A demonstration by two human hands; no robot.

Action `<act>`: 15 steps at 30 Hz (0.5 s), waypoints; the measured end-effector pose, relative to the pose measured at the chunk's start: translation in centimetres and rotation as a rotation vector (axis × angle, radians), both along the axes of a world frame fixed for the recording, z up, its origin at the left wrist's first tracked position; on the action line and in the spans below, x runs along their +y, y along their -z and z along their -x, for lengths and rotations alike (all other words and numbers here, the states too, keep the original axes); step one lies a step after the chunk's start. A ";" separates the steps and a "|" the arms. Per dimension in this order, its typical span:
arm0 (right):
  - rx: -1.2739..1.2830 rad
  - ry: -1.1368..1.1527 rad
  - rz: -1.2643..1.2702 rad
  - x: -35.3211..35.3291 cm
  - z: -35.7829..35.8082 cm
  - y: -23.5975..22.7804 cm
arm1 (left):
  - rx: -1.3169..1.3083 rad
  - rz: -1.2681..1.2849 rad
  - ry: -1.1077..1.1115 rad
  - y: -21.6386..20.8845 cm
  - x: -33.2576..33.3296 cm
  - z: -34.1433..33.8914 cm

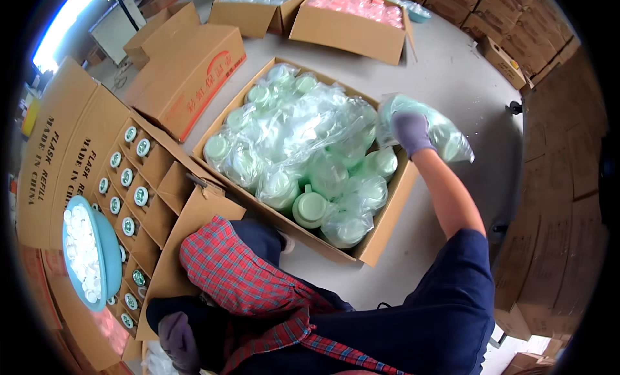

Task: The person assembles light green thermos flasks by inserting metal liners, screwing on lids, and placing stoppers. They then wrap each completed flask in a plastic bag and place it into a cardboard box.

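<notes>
My right hand (412, 130), in a greyish-purple glove, grips a clear plastic bag (445, 136) with a pale green item inside. It is held past the right edge of a large open carton (387, 226). Inside that carton are several pale green flask bodies (310, 208), most of them wrapped in clear plastic. Low on the left, my gloved left hand (179, 341) hangs beside my knee. Its fingers are not distinct, and whether it holds anything cannot be made out.
To the left, a divided carton (169, 184) holds several silvery flask refills (141, 195). A blue basin (108, 259) of small white caps rests over it. A closed carton (200, 84) stands behind. Farther back is a box of pink bagged items (352, 36); stacked cartons (549, 201) line the right.
</notes>
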State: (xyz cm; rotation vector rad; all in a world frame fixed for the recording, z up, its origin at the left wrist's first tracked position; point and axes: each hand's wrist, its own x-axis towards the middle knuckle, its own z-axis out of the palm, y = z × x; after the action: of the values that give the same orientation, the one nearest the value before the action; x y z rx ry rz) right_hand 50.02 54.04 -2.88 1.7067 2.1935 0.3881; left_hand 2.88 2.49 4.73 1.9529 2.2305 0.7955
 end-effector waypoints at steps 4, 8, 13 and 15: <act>-0.532 -0.338 0.171 5.3 4.0 8.2 | 0.125 0.053 -0.083 0.1 1.7 2.8; -0.328 -0.246 0.279 10.4 3.5 18.1 | 0.200 0.131 -0.176 -0.7 1.0 3.5; 0.073 0.155 0.430 12.5 -5.7 28.5 | 0.266 0.260 -0.249 5.6 -6.3 9.2; -0.021 0.130 0.650 11.5 0.2 25.8 | 0.176 0.246 -0.269 1.4 -2.1 5.0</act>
State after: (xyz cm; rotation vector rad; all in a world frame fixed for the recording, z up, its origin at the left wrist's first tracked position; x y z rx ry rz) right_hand 49.82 65.50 -28.68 1.4436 1.8821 -0.3119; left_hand -2.14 0.44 3.30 1.6933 2.5863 0.3553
